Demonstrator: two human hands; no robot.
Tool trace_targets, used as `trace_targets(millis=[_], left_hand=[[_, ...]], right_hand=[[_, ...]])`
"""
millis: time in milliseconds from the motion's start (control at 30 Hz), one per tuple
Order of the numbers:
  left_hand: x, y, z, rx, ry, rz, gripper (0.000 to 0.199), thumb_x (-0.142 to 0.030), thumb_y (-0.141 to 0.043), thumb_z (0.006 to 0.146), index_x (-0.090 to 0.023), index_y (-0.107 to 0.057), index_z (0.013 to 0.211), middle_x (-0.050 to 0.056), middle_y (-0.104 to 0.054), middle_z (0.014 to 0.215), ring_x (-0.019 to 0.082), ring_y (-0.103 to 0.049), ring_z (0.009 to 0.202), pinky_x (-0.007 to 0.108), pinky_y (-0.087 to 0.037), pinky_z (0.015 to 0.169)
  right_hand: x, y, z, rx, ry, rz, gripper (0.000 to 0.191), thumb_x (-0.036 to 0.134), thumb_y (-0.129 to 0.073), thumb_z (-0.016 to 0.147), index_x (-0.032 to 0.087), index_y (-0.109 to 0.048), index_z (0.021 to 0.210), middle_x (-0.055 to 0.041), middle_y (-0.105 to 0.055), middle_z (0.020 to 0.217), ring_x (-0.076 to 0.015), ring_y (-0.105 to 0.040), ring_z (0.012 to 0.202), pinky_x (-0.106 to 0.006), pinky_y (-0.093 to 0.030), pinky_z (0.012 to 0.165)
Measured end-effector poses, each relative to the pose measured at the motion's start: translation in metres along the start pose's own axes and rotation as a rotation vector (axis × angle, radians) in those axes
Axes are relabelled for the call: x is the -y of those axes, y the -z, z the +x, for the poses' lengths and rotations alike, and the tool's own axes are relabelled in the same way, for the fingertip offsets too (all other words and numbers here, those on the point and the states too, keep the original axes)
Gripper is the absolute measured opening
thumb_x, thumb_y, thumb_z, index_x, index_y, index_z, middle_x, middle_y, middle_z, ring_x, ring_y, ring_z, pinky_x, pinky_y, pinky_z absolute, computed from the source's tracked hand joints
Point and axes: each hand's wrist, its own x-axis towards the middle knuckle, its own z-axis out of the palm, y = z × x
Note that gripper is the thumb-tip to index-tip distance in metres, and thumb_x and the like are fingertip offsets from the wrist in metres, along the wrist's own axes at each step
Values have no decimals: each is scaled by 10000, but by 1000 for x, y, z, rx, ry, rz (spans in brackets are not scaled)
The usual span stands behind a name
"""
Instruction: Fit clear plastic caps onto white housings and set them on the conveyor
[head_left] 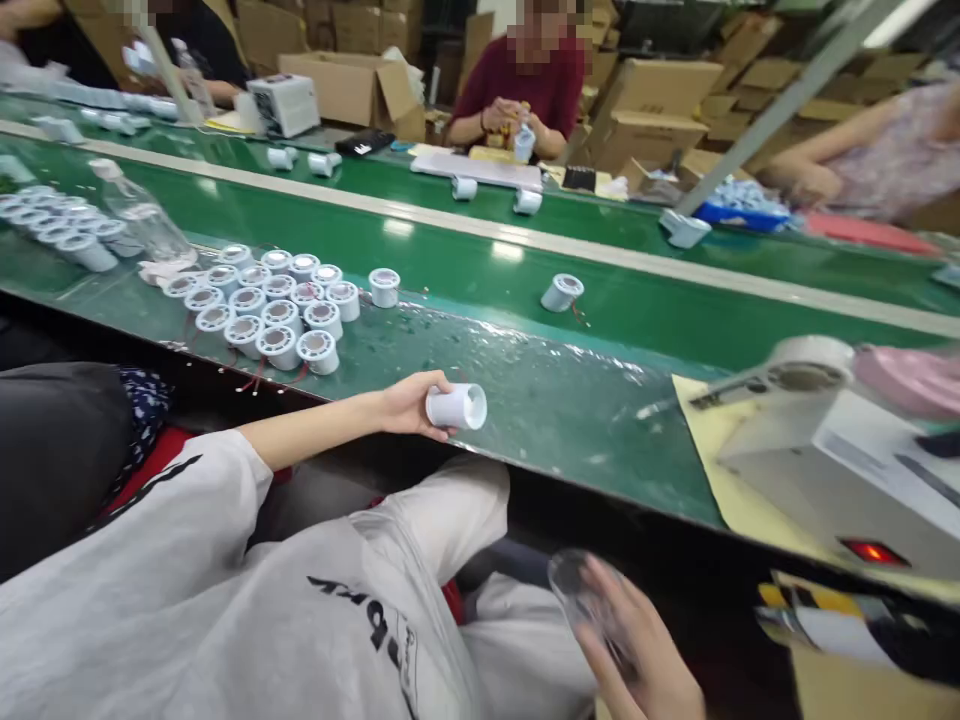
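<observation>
My left hand (412, 403) is closed around a white cylindrical housing (459, 407), held on its side near the bench's front edge. Its open end faces right. Low in the view, my right hand (637, 640) is blurred by motion and grips a clear round plastic piece (574, 585), whose exact kind I cannot make out. Left of my left hand, several similar white housings (279, 313) stand in rows, with ring-shaped tops and thin red wires. One housing (385, 287) stands apart behind them.
A lone housing (562, 292) sits on the green belt (465, 235). To the right are a white machine (832, 470) with a red-lit switch and a tape roll (806, 365). A plastic bottle (146, 215) leans at left. A co-worker (517, 90) sits across the belt.
</observation>
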Motion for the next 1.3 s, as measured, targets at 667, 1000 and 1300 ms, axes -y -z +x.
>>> trace_targets(millis=[667, 1000, 1300], left_hand=[[19, -117, 20, 401, -654, 209, 671, -599, -885, 610, -251, -760, 1170, 88, -593, 1106, 252, -574, 1056, 405, -485, 962], [15, -115, 9, 642, -503, -42, 707, -328, -865, 711, -231, -621, 1368, 131, -641, 1365, 269, -642, 1189, 343, -548, 929], [4, -108, -3, 705, -396, -99, 731, -293, -897, 664, -255, -645, 1349, 113, -640, 1380, 276, -652, 1186, 343, -551, 930]], right_hand=[[38, -24, 18, -179, -342, 371, 257, 331, -644, 916, 205, -667, 693, -97, -663, 1082, -234, -678, 946, -342, -573, 770], [36, -18, 13, -253, -370, 672, 212, 468, -811, 804, 259, -790, 827, -68, -739, 1218, -308, -692, 1155, -462, -598, 954], [40, -20, -8, -175, -258, 542, 395, 406, -815, 833, 274, -674, 1177, -92, -679, 1347, -294, -642, 1266, -452, -584, 1014]])
